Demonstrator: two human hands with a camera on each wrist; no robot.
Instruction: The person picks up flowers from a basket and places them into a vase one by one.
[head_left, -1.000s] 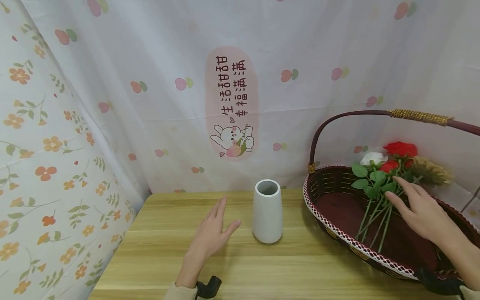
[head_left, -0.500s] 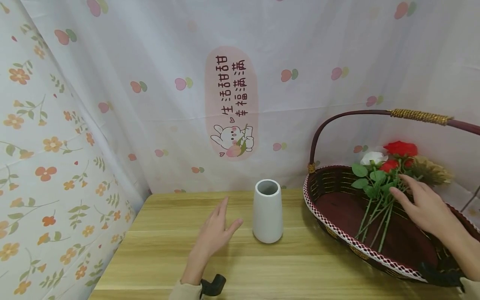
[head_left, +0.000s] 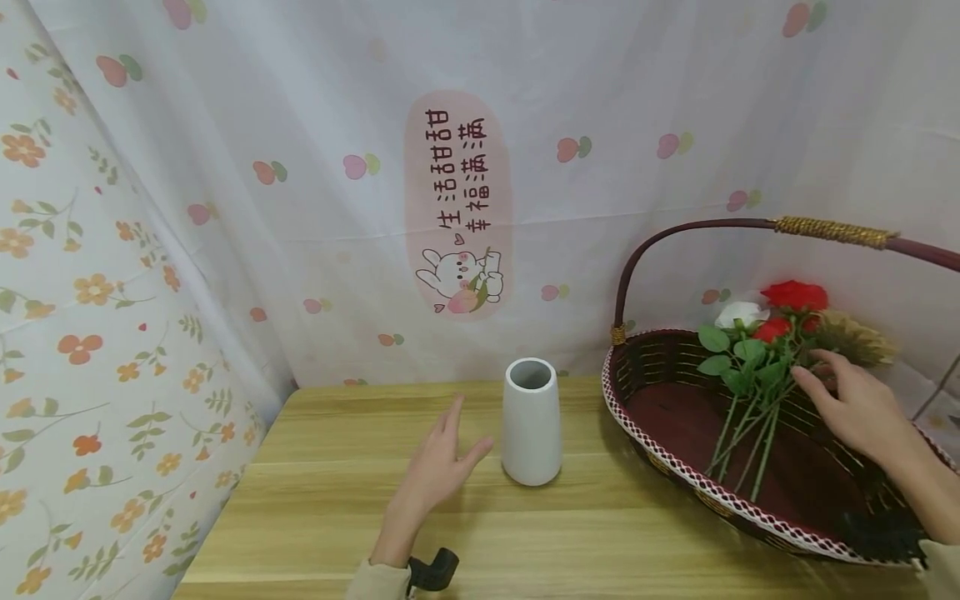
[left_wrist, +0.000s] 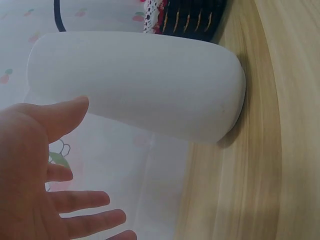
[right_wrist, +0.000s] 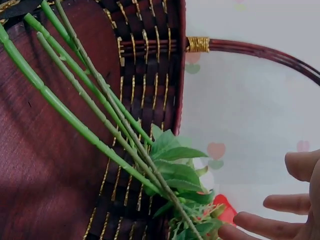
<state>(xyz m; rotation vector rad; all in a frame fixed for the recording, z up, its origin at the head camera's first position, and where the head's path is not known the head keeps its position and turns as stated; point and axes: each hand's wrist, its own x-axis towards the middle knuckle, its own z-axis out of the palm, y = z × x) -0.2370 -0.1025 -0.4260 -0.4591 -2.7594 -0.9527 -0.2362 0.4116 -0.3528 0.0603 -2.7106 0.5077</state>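
Observation:
A white tapered vase (head_left: 531,427) stands upright on the wooden table. Just left of it is my left hand (head_left: 433,471), fingers straight and thumb spread toward the vase. In the left wrist view the thumb overlaps the side of the vase (left_wrist: 140,82). Over the right part of a dark woven basket (head_left: 678,479) hovers my right hand (head_left: 862,408), its fingers loosely bent beside the flower bunch. Red roses (head_left: 795,296), a white rose (head_left: 741,314) and a tan flower (head_left: 855,337) lean on the basket's back rim. Their green stems (right_wrist: 75,122) lie across its floor.
The basket's tall arched handle (head_left: 697,225) rises over the flowers. A printed white curtain (head_left: 337,208) hangs behind the table, and a floral curtain (head_left: 90,292) closes off the left side. The table top (head_left: 315,500) extends left of the vase.
My right hand has shifted slightly right along the stems, its fingers bending more. My left hand has drifted a little right, closer to the vase. Vase and flowers stay in place.

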